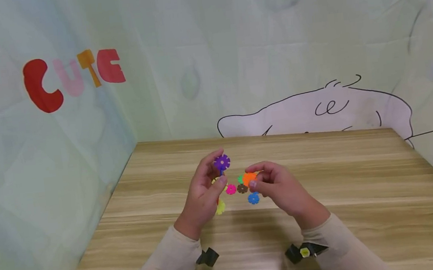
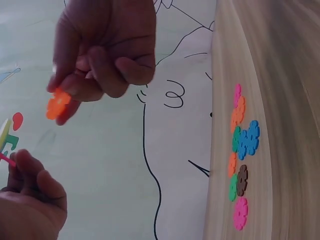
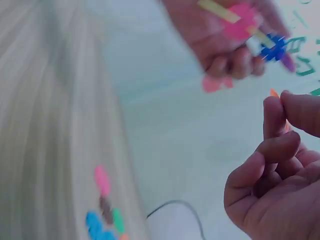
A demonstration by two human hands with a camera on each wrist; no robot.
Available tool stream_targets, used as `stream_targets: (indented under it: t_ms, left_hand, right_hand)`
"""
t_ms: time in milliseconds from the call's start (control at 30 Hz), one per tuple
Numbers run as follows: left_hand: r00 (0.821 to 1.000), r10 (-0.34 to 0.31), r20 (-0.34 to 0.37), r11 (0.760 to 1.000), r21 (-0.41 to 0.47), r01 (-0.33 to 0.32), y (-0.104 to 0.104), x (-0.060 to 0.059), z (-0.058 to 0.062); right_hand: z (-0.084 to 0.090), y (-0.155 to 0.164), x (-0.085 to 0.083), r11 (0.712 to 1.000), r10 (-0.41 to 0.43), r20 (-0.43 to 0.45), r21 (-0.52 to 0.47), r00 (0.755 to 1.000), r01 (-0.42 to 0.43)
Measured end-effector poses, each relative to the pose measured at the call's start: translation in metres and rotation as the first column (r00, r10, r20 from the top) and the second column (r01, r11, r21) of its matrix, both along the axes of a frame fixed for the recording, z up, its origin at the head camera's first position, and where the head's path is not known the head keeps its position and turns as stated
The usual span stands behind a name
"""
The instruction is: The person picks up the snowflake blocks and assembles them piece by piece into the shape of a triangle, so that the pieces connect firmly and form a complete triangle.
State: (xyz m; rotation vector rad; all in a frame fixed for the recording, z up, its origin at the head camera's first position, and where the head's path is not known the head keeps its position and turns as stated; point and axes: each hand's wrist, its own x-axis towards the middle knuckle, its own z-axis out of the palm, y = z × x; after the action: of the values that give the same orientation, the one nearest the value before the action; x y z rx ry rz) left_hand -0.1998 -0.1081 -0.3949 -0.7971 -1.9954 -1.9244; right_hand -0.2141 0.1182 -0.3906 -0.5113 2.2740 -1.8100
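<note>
Both hands raised close together, left hand [image 1: 203, 193] and right hand [image 1: 279, 188] fingers pinched

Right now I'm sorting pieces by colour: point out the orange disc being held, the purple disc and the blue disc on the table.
orange disc [image 2: 58, 103], left wrist view, its face.
purple disc [image 1: 222, 162], head view, its centre.
blue disc [image 1: 253, 198], head view, its centre.

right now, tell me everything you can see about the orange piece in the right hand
The orange piece is a small flat disc with notched, flower-like edges, and looks like matte plastic. The right hand pinches it at the fingertips, held up off the wooden table and near the left hand, which holds a cluster of joined pieces topped by a purple one. Fingers hide part of the orange piece; more loose pieces lie on the table below.
</note>
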Motion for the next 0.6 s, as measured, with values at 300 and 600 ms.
stream_targets:
  t_ms: [300, 600]
  left_hand:
    - [0.992, -0.125, -0.012, 0.992, -0.010, 0.125, 0.002, 0.003, -0.002]
    - [0.976, -0.218, -0.012, 0.976, -0.021, 0.217, 0.003, 0.003, -0.004]
  right_hand:
    - [0.012, -0.004, 0.017, 0.966, 0.033, -0.005, -0.257, 0.999, -0.034]
    - [0.015, -0.004, 0.020, 0.966, 0.022, -0.028, -0.259, 0.999, -0.029]
